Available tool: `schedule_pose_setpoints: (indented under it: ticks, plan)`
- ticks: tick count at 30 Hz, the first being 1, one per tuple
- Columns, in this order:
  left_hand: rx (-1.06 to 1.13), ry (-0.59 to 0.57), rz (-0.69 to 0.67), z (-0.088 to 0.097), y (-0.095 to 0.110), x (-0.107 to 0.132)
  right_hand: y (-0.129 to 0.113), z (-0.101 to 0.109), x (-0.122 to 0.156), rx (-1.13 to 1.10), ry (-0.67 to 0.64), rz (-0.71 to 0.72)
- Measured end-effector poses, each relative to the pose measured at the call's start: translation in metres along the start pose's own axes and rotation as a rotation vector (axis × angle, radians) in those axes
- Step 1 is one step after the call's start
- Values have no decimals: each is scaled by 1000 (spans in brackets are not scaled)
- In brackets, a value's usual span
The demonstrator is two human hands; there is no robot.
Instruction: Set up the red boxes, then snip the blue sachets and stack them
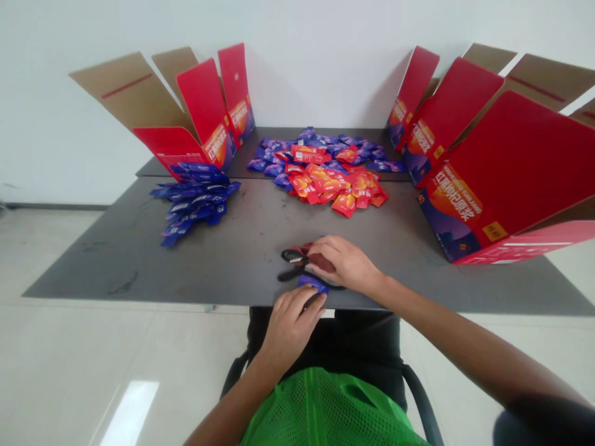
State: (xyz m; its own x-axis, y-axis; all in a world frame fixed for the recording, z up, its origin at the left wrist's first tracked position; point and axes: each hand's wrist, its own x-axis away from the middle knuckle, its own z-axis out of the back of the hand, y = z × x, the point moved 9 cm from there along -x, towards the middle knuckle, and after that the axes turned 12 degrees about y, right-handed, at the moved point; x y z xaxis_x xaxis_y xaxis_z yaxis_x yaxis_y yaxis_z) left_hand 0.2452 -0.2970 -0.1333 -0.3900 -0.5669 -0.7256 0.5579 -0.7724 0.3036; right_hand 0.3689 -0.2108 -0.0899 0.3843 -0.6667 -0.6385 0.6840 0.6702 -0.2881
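Observation:
At the front edge of the table, a small purple packet [313, 284] lies beneath a black strap [294, 272] that has a loop at its left end. My left hand [294, 314] is closed on the packet's near end, thumb and fingers pressed together. Just beyond, my right hand [343, 263] has its fingers curled down onto the strap and a reddish-brown piece [320, 261] under them. What exactly the right fingertips pinch is partly hidden. The far end of the packet is covered by the strap and my right hand.
Loose red-orange sachets [325, 183] and purple sachets [274, 155] are heaped at the back middle. A stack of blue packets [195, 198] lies left. Open red cartons stand at the back left [204, 118] and right [469, 198] on the grey table [116, 248].

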Motion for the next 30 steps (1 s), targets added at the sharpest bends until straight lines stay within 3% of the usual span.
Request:
schedule_pose_setpoints:
  ticks: [2, 4, 6, 8, 10, 13, 16, 19, 21, 23, 25, 28, 30]
  plan:
    - [19, -5, 7, 1, 0, -1, 23, 8, -7, 92, 56, -53]
    - [24, -3, 17, 1, -1, -1, 30, 18, -13, 143, 124, -95]
    - [22, -7, 23, 0, -1, 1, 15, 21, -12, 93, 149, -70]
    - [14, -15, 35, -1, -2, 2, -10, 11, -4, 3, 92, 13]
    - [13, -17, 46, -1, -3, 3, -20, -1, 3, -35, 23, 74]
    - [31, -9, 43, -1, -3, 4, 8, -1, -4, 71, 48, 27]
    - [30, -2, 45, -2, -4, 4, 29, 16, -19, 166, 118, -15]
    - [24, -6, 48, -3, -4, 5, 3, 26, -19, 80, 162, 18]
    - [15, -12, 64, -4, -5, 5, -24, 16, -9, 12, 93, 91]
    - [14, -15, 77, -4, -6, 6, -33, 2, 1, -31, 19, 125]
    - [28, -11, 75, -3, -5, 6, -14, -3, 1, -20, 24, 86]
    - [44, -6, 75, -3, -5, 5, 25, 7, -13, 98, 93, 15]
    - [45, 0, 80, -3, -6, 6, 30, 17, -19, 124, 142, -19]
